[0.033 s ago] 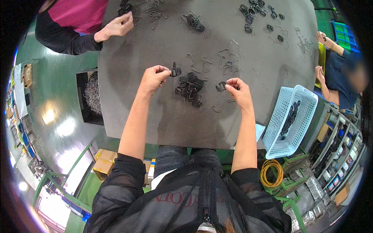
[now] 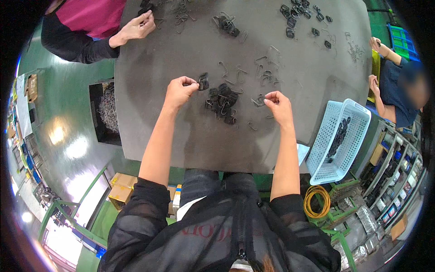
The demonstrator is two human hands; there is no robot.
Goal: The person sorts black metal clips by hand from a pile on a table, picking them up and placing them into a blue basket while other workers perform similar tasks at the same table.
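Above the grey table, my left hand pinches a small black plastic buckle between thumb and fingertips. On the other side of a pile of black buckles with metal wire hooks, my right hand grips another black buckle, which looks smeared by motion. Whether a wire hook is attached to either held buckle I cannot make out. Loose bent wire hooks lie scattered just beyond my right hand.
A light blue plastic basket with black parts stands at the table's right edge. More buckles lie at the far right. A co-worker's hand works at the far left; another person is on the right. A black bin of metal pieces sits left.
The buckle in my left hand has turned and shows a different side. The buckle in my right hand has tilted, and the right fingers have shifted slightly. The co-worker's hand at far left has changed its pose.
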